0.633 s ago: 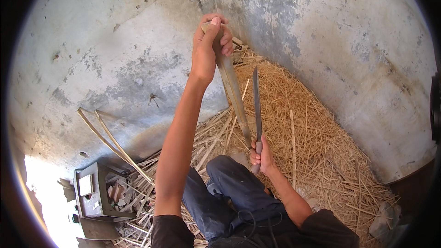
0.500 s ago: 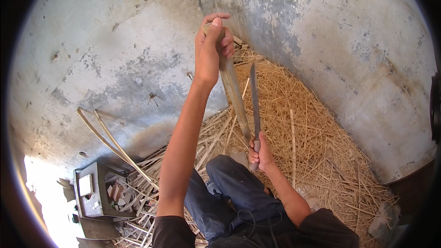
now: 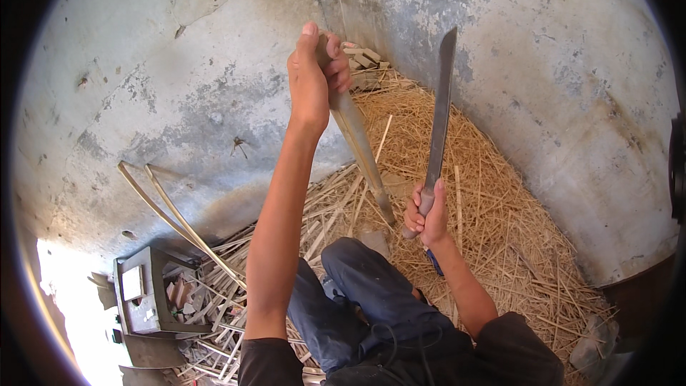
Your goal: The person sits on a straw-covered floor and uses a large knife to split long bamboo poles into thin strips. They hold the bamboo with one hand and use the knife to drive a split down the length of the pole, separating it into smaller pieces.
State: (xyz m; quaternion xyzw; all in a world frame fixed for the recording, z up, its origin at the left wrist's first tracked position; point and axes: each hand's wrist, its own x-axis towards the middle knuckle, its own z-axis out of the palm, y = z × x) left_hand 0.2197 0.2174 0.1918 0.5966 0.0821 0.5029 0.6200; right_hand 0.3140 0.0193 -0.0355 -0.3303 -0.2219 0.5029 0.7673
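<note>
Grey box (image 3: 143,293) at 8 o'clock, two bent strips (image 3: 175,218) leaning on the wall beside it. Left hand (image 3: 314,75) clamps the top of the bamboo stick (image 3: 361,150), at 12, lower end planted on the straw floor (image 3: 500,221), probably to steady it. Right hand (image 3: 426,211) at 4 grips the long knife (image 3: 437,118), blade raised, apart from the stick.

- The floor (image 3: 564,243) in the wall corner is covered by a thick bed of straw (image 3: 493,193).
- Split cane strips (image 3: 214,293) lie scattered on it at the lower left.
- A small dark stool (image 3: 143,300) stands among the strips.
- Bent thin strips (image 3: 171,214) rise beside the stool.
</note>
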